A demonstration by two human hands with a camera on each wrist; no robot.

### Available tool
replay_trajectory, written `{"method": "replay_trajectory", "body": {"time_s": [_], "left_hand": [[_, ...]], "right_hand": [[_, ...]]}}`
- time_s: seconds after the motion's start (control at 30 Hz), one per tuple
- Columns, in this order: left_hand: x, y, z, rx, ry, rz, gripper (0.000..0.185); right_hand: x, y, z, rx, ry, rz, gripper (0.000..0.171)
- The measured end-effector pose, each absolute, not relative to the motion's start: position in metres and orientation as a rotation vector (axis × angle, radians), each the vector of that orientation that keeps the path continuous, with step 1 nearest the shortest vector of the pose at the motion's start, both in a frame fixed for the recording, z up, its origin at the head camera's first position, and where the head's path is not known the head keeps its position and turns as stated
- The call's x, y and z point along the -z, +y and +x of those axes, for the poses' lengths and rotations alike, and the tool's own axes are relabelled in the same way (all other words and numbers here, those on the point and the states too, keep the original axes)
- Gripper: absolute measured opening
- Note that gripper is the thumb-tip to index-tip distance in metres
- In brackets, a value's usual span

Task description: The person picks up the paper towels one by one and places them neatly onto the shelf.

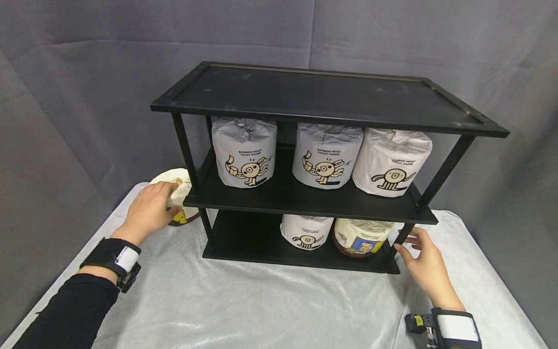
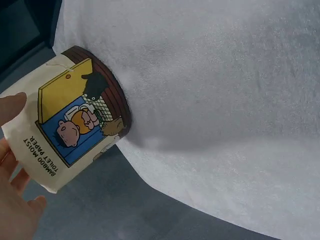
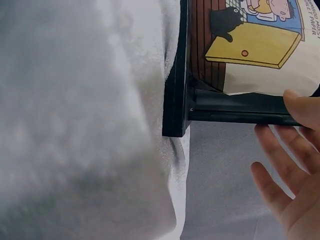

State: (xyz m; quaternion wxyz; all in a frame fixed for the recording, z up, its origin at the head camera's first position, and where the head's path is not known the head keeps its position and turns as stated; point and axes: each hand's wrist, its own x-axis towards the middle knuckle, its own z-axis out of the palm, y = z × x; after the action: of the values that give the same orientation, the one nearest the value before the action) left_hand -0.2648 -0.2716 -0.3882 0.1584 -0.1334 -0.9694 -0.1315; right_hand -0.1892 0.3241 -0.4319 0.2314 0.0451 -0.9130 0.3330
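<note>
A black three-tier shelf [image 1: 322, 97] stands on a white cloth. My left hand [image 1: 161, 206] grips a cream wrapped toilet paper roll [image 1: 178, 191] on the table just left of the shelf. In the left wrist view that roll [image 2: 75, 125] shows a colourful cartoon label and a brown base, with my left hand [image 2: 12, 200] round it. My right hand [image 1: 411, 245] is at the shelf's front right leg [image 1: 403, 235], fingers spread and relaxed. In the right wrist view my thumb touches the leg [image 3: 235, 107], holding nothing.
Three white wrapped rolls [image 1: 246, 152] [image 1: 327, 155] [image 1: 392, 162] line the middle shelf. On the bottom shelf stand a white roll [image 1: 305, 231] and a cream roll [image 1: 359, 237] with a cartoon label. The top shelf is bare. Grey curtain behind; the white cloth [image 1: 261, 305] covers the table.
</note>
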Motion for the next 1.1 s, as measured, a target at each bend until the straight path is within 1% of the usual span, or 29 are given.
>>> {"method": "replay_trajectory", "body": {"time_s": [0.27, 0.47, 0.7, 0.77, 1.1], "left_hand": [[0.397, -0.272, -0.270, 0.298, -2.695, -0.432, 0.058], [0.403, -0.273, -0.273, 0.254, -2.696, -0.387, 0.059], [0.412, -0.274, -0.272, 0.304, -2.616, -0.405, 0.073], [0.415, -0.274, -0.271, 0.315, -2.595, -0.401, 0.075], [0.416, -0.269, -0.267, 0.276, -2.564, -0.296, 0.068]], "right_hand": [[0.430, 0.325, -0.190, -0.915, -2.556, 0.086, 0.043], [0.429, 0.324, -0.190, -0.897, -2.556, 0.089, 0.041], [0.427, 0.324, -0.187, -0.864, -2.572, 0.067, 0.040], [0.427, 0.324, -0.187, -0.865, -2.567, 0.065, 0.040], [0.426, 0.324, -0.188, -0.852, -2.589, 0.058, 0.041]]}}
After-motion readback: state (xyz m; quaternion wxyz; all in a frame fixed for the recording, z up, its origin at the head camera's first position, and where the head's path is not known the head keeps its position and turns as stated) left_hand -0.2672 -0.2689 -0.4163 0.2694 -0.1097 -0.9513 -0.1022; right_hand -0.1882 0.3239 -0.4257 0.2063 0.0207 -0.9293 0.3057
